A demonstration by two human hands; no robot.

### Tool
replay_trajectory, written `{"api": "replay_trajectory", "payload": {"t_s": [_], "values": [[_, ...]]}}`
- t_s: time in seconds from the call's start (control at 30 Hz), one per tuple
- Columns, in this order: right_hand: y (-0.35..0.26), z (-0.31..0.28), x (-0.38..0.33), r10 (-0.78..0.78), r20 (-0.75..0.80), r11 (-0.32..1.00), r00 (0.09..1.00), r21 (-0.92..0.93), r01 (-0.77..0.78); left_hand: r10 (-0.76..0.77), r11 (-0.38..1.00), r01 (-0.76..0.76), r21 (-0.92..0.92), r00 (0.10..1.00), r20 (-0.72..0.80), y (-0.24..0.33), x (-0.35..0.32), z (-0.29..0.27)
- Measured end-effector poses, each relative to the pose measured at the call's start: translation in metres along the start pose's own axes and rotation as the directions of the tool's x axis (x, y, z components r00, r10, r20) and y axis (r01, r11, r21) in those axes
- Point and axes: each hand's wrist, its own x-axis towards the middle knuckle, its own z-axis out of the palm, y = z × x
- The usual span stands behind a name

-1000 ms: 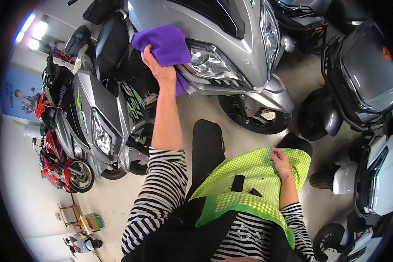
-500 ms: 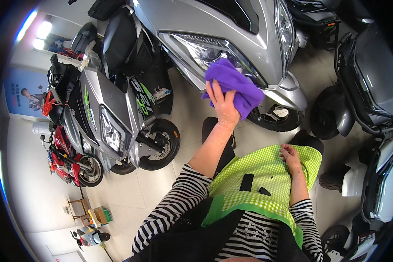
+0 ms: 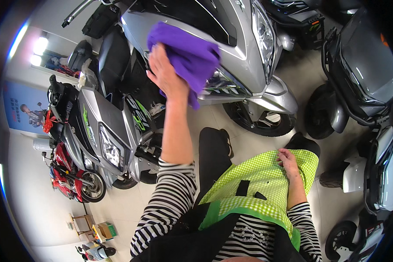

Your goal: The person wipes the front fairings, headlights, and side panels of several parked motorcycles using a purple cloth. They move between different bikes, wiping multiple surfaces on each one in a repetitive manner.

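My left hand (image 3: 166, 72) reaches forward and holds a purple cloth (image 3: 190, 54) against the front of a silver-grey scooter (image 3: 244, 63). The cloth lies over the panel around the left headlight (image 3: 227, 83) and hides part of it. Some fingers of that hand are behind the cloth's edge. My right hand (image 3: 287, 160) rests on my green checked apron (image 3: 266, 174) over the right knee, fingers loosely bent, with nothing seen in it.
A second grey scooter (image 3: 102, 109) with green marks stands close on the left, and a red motorcycle (image 3: 65, 161) beyond it. More scooters (image 3: 362, 78) line the right side. A cardboard box (image 3: 105, 230) is at the lower left.
My left hand has moved up and to the left with the cloth, uncovering the headlight's lower part. My right hand stays on the apron.
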Motion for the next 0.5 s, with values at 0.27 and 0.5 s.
{"api": "replay_trajectory", "payload": {"t_s": [0.27,0.5], "values": [[-0.008,0.002,0.0,0.03,0.01,0.997,0.999,0.077,-0.031,0.034,0.98,-0.062,0.191,0.988,0.149,0.034,0.118,0.034],[-0.014,0.001,-0.002,0.029,-0.008,0.994,1.0,0.11,-0.028,0.47,0.877,-0.473,0.082,0.881,0.059,0.118,0.064,0.052]]}}
